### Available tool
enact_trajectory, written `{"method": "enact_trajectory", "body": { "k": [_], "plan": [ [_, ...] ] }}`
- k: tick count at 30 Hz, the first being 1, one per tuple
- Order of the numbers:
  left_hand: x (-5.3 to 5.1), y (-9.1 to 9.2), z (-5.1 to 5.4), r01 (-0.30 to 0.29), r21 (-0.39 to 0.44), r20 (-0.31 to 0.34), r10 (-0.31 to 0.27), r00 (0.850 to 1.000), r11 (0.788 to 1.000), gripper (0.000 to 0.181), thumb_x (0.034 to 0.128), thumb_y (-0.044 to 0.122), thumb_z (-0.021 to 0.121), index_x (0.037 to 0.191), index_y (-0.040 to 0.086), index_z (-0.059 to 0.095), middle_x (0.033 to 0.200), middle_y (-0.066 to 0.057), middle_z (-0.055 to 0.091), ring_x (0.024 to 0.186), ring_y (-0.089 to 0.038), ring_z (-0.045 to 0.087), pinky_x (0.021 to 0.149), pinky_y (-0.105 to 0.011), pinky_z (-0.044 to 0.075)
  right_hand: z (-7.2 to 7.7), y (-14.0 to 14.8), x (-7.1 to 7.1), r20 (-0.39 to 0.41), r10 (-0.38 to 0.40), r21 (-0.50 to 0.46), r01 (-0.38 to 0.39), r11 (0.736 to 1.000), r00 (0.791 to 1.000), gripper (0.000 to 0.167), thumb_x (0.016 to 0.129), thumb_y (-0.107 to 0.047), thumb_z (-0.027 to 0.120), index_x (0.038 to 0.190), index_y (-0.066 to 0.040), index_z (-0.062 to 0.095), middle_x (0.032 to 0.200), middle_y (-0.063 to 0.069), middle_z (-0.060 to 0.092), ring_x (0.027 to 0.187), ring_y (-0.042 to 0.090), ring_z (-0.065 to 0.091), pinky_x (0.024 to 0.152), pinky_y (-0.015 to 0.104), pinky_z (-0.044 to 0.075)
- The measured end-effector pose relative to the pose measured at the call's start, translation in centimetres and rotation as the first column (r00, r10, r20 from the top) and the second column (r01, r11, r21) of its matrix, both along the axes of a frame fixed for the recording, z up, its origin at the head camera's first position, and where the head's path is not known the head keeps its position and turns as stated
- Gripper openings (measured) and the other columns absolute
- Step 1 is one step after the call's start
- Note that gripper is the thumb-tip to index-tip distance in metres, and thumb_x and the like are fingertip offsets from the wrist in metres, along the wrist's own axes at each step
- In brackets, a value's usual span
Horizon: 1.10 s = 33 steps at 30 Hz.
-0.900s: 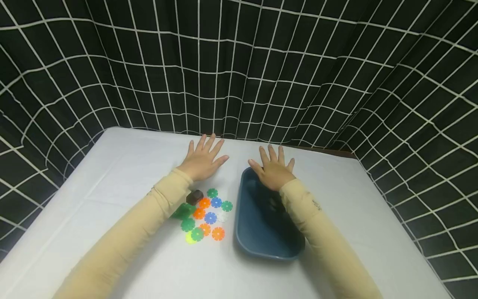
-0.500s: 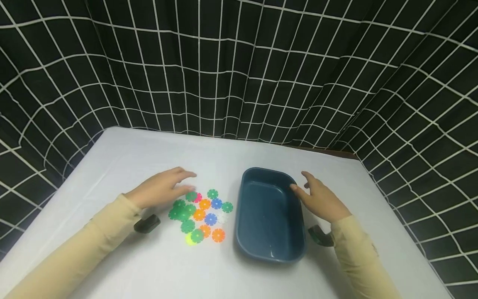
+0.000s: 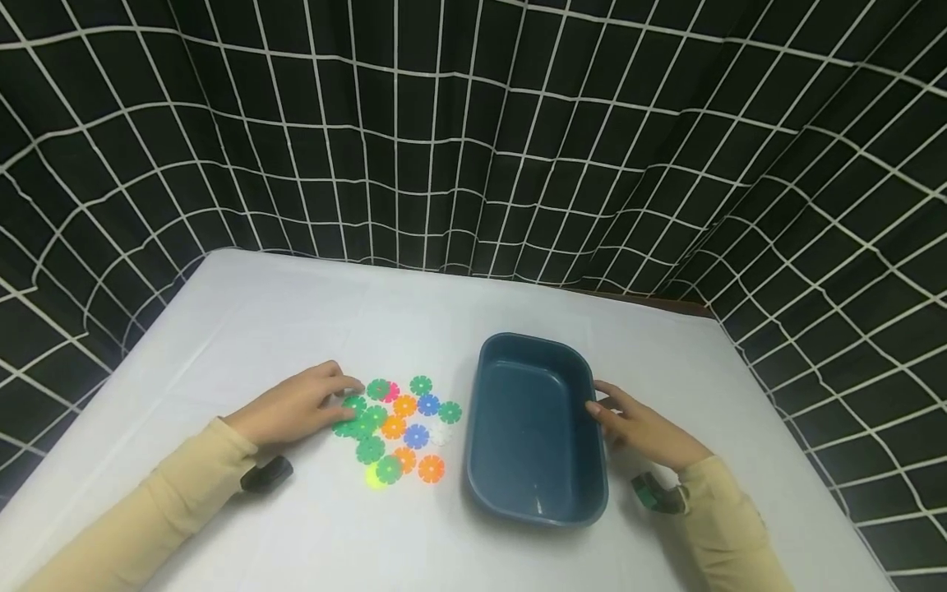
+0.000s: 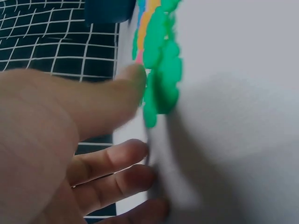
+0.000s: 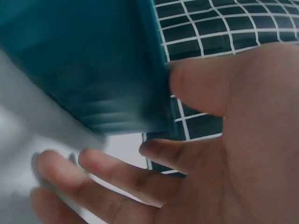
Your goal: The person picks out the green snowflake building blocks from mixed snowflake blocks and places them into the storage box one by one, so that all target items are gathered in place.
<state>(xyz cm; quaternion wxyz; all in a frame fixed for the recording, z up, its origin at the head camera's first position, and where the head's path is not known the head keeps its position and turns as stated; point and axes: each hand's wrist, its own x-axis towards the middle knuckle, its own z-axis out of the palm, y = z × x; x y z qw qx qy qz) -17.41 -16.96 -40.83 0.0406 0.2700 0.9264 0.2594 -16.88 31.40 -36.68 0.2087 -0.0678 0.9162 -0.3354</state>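
Observation:
Several flat notched discs, among them a green disc [image 3: 371,449], an orange disc [image 3: 431,469] and a blue disc [image 3: 417,436], lie spread on the white cloth. My left hand [image 3: 292,404] is at their left edge, thumb beside the green ones; in the left wrist view the thumb and fingers of the left hand [image 4: 93,135] are apart, gripping nothing. A dark blue tub [image 3: 536,436] stands right of the discs. My right hand [image 3: 644,426] is at its right wall, thumb at the rim; in the right wrist view the fingers of the right hand [image 5: 187,154] are spread below the tub [image 5: 93,65].
The white-covered table [image 3: 296,304] runs back to a black curtain [image 3: 414,148] with a white grid, which also rises at both sides. A dark device is on the underside of each wrist.
Both hands have come back from the far side of the table and moved apart, the left to the discs' left edge, the right to the tub's right wall. The spread fingers have relaxed.

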Motion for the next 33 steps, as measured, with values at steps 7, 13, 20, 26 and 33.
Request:
{"method": "enact_trajectory", "body": {
  "k": [7,13,20,26,33],
  "plan": [
    [-0.11,0.20,-0.39,-0.040,0.037,0.030,0.039,0.999,0.999,0.022,0.0816,0.021,0.075,0.098,0.015,0.063,0.095,0.003,0.052,0.082,-0.013,0.049,0.075,-0.030,0.044,-0.88,0.45,-0.19,0.034,0.005,-0.087,-0.002,0.996,0.999,0.062,0.101,-0.042,0.043,0.147,-0.003,0.027,0.090,0.011,0.055,0.086,0.022,0.057,0.074,0.036,0.052],
    [-0.51,-0.03,-0.19,-0.040,0.116,0.110,0.027,0.994,0.992,0.022,0.0789,0.010,0.076,0.093,0.014,0.059,0.080,0.004,0.053,0.076,-0.013,0.049,0.070,-0.027,0.043,-0.83,0.49,-0.14,0.043,0.016,-0.091,-0.012,0.996,0.999,0.062,0.101,-0.041,0.041,0.146,-0.001,0.029,0.090,0.011,0.055,0.082,0.023,0.059,0.074,0.036,0.052],
    [-0.82,-0.36,0.16,-0.044,0.093,0.169,0.027,0.985,0.995,0.024,0.0802,0.014,0.075,0.101,0.013,0.063,0.087,0.002,0.057,0.081,-0.013,0.051,0.076,-0.031,0.045,-0.94,0.54,-0.18,0.046,0.019,-0.076,-0.015,0.997,0.999,0.059,0.101,-0.042,0.040,0.144,-0.002,0.033,0.096,0.011,0.057,0.083,0.022,0.061,0.076,0.037,0.051],
    [-0.78,-0.21,0.29,-0.012,0.051,0.159,0.004,0.987,0.999,0.029,0.0749,0.019,0.080,0.097,0.014,0.062,0.086,0.002,0.054,0.079,-0.013,0.048,0.073,-0.030,0.044,-1.00,0.58,-0.07,0.060,0.005,-0.067,-0.001,0.998,0.998,0.063,0.101,-0.043,0.040,0.146,-0.001,0.030,0.103,0.011,0.058,0.085,0.020,0.061,0.076,0.036,0.052],
    [-0.95,-0.04,0.09,-0.066,0.041,0.186,0.057,0.981,0.997,0.026,0.0762,0.015,0.079,0.092,0.012,0.058,0.077,0.003,0.051,0.074,-0.013,0.047,0.069,-0.029,0.041,-0.79,0.48,-0.08,0.055,0.008,-0.088,-0.003,0.996,0.998,0.059,0.101,-0.043,0.040,0.143,-0.002,0.035,0.099,0.012,0.056,0.082,0.022,0.061,0.076,0.037,0.051]
  ]
}}
